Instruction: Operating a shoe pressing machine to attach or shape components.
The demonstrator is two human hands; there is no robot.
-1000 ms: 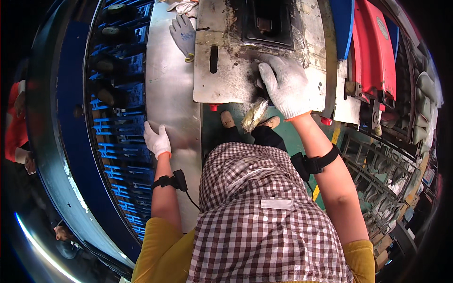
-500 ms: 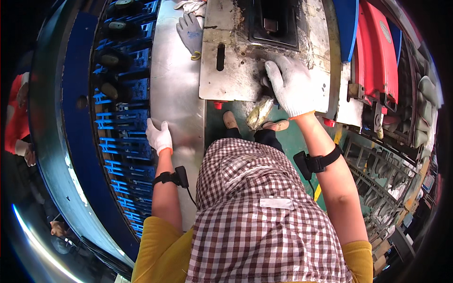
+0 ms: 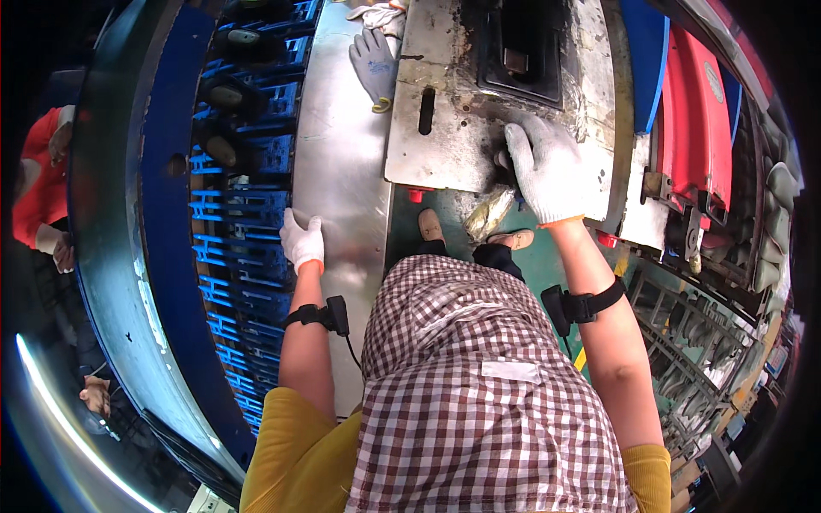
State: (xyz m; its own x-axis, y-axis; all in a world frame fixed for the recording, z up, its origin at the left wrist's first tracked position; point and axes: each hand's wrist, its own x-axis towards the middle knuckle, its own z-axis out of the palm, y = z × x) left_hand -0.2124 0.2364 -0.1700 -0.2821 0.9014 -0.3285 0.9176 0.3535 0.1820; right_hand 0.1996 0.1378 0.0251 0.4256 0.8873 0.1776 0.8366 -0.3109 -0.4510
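My left hand (image 3: 303, 243), in a white glove with an orange cuff, is at the left edge of the steel tabletop (image 3: 342, 184), beside the blue slatted rack (image 3: 239, 256). Its thumb stands apart from the fingers, and nothing shows in it. My right hand (image 3: 549, 171), gloved the same way, is closed over the front part of a stained metal plate (image 3: 453, 158). A dark handle (image 3: 502, 159) pokes out from under its thumb, and most of its fingertips are hidden. Just below hangs a crumpled yellowish plastic wrapping (image 3: 489, 215).
A grey glove (image 3: 374, 67) lies on the steel top near white gloves (image 3: 378, 14). Dark rounded pieces (image 3: 224, 96) sit along the rack. A red machine cover (image 3: 694, 120) stands at right, shelving (image 3: 684, 333) below it. A person in red (image 3: 43, 184) is at far left.
The whole view has shifted, so most things appear farther right. My left hand has slid slightly forward along the steel edge. My right hand keeps its place on the plate.
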